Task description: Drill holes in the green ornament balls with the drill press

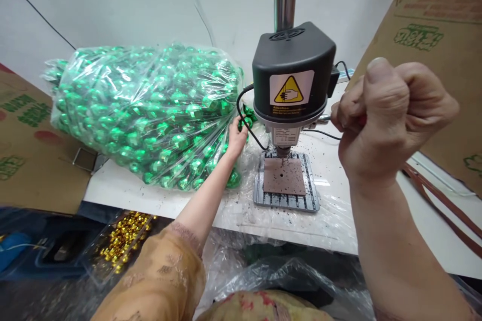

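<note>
1. Here's your left hand [237, 136], fingers right in at the gathered mouth of the clear plastic bag [124, 77], up against green beads [150, 125]; whether they're pinched or merely touched, you can't tell from here.
2. The bag bulges away to that hand's left, packed with those faceted beads, lying on the white table [124, 190].
3. Over to your right hand [380, 110]: it's a raised, tight fist, wrapped round the end of the metal lever [324, 119].
4. Between your 2 hands stands the black drill press [293, 60], its yellow warning label [291, 88] facing you.
5. Below and left of your right fist, the brown board [284, 176] lies on the slotted base plate [312, 198], 1 dark hole showing, dark shavings scattered all about.
6. And down to your left hand's lower left, gold beads [128, 233] glitter below table level!
</note>
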Demonstrator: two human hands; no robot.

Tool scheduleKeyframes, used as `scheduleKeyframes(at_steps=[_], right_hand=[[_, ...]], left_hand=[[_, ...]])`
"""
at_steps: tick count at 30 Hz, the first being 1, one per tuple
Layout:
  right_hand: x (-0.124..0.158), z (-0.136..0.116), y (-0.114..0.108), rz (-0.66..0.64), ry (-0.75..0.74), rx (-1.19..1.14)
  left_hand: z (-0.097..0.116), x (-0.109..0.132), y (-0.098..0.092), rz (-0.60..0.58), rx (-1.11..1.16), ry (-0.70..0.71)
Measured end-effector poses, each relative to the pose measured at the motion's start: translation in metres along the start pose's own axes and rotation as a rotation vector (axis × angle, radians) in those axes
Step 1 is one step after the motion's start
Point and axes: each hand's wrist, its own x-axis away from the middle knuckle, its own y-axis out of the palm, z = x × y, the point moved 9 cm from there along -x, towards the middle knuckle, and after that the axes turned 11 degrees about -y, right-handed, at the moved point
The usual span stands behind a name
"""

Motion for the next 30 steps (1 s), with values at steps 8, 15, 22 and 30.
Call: scheduleKeyframes(at_steps=[8, 15, 22, 30], right_hand=[[0.001, 0.001, 0.002, 0.005, -0.002, -0.079], [0.001, 0.0, 0.001, 0.012, -0.005, -0.094], [0.002, -0.002, 0.002, -0.03, -0.007, -0.029], [0.003, -0.005, 0.004, -0.059, 0.001, -0.002]], left_hand=[[-0.003, 0.098, -0.027, -0.144, 0.383, -0.298], [-0.004, 0.135, -0.017, -0.222, 0.044, -0.237], [-0.029, 0.142, 0.018, -0.395, 0.223, -0.425], [-0.037, 0.137, 0.029, -0.389, 0.043, -0.37]])
